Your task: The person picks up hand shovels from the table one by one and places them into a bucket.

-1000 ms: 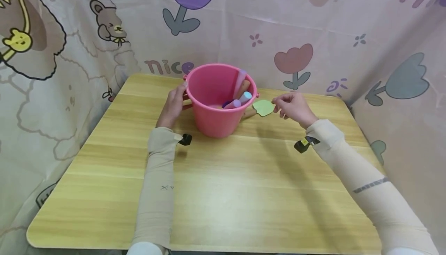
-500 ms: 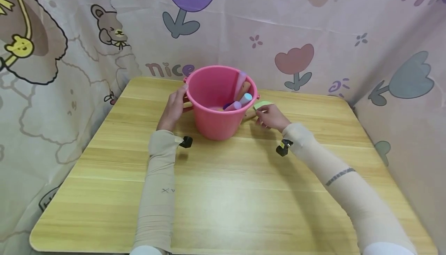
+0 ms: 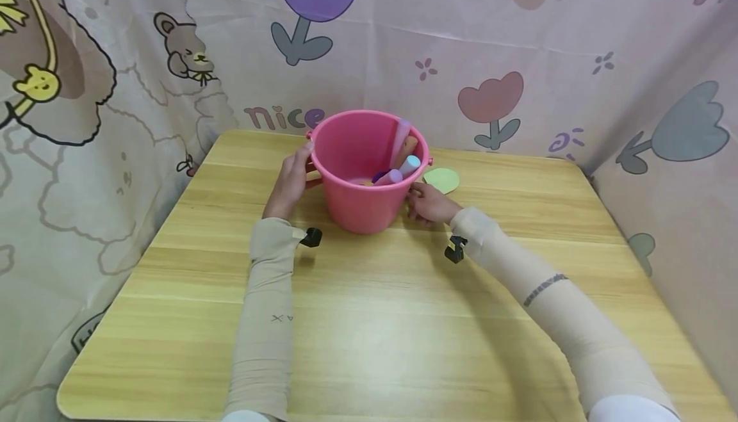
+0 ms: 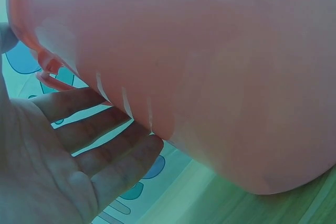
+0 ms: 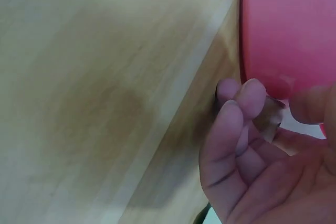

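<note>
A pink bucket (image 3: 369, 201) stands at the back of the table. My left hand (image 3: 288, 182) is at its left side: the thumb lies at the rim and the nearly straight fingers (image 4: 126, 166) touch the outer wall. My right hand (image 3: 429, 204) is low beside the bucket's right side. In the right wrist view its fingers (image 5: 226, 145) curl round the brown handle (image 5: 270, 116) of a spatula, with the thumb close by. The spatula's light green blade (image 3: 442, 180) lies behind the hand on the table. In the head view the handle is hidden.
Inside the bucket, several handles lean to the right: a purple one (image 3: 400, 140), a brown one (image 3: 407, 148), a light blue-tipped one (image 3: 410, 164) and a lilac one (image 3: 389, 177). A printed curtain (image 3: 392, 38) closes off the table (image 3: 357, 319) behind and at the sides.
My right hand has moved left and slightly down, from beside the green blade to the handle near the bucket. My left hand stays at the bucket.
</note>
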Demonstrator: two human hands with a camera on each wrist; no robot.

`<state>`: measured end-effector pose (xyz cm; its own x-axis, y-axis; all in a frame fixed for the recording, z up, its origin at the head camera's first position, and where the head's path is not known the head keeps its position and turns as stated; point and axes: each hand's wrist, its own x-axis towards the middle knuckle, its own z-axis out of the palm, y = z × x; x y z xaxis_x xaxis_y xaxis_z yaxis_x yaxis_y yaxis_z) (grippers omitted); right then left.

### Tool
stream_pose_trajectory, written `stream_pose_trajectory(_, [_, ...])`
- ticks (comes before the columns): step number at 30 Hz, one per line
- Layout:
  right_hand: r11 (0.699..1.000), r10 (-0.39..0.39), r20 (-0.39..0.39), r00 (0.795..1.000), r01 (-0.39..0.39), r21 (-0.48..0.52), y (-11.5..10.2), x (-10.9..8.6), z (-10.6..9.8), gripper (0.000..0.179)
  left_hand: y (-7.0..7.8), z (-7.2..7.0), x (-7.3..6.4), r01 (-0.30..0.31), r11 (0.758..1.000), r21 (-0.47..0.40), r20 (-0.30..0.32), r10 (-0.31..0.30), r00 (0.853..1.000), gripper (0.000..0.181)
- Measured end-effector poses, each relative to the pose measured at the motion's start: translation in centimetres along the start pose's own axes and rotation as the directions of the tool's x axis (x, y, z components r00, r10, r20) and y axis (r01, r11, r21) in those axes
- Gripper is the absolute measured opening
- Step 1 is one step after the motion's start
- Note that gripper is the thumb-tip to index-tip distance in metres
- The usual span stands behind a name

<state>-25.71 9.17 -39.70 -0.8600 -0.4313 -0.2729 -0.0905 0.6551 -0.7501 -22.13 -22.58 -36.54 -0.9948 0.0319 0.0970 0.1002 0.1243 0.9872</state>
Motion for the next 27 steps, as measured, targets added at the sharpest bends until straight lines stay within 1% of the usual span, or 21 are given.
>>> stream_pose_trajectory(4, [0.999,0.020,-0.010,1.000,-0.019,0.047,0.2,-0.1,-0.1,0.035,0.1,0.1,0.1,0.002,1.000,-0.002,-0.003,-0.002,1.000,0.062])
stream_pose_trajectory(7, [0.996,0.041,-0.032,0.999,-0.039,0.074,0.2,-0.5,-0.4,0.035,0.1,0.1,0.1,0.001,1.000,-0.004,-0.004,-0.001,1.000,0.061])
stream_pose_trajectory(13, [0.997,0.062,-0.079,0.995,-0.059,0.041,0.8,-1.6,-0.8,0.036,0.1,0.0,0.1,-0.001,1.000,-0.002,0.000,0.001,1.000,0.064])
stream_pose_trajectory(21, [0.991,0.102,-0.091,0.991,-0.094,0.097,1.9,-3.7,-1.7,0.042,-0.1,0.0,0.1,0.004,1.000,0.022,0.007,-0.004,1.000,0.070])
stream_pose_trajectory(27, [0.988,0.143,-0.154,0.978,-0.130,0.089,3.0,-5.3,-2.6,0.054,0.0,0.0,0.0,0.007,1.000,0.019,0.010,-0.007,1.000,0.068])
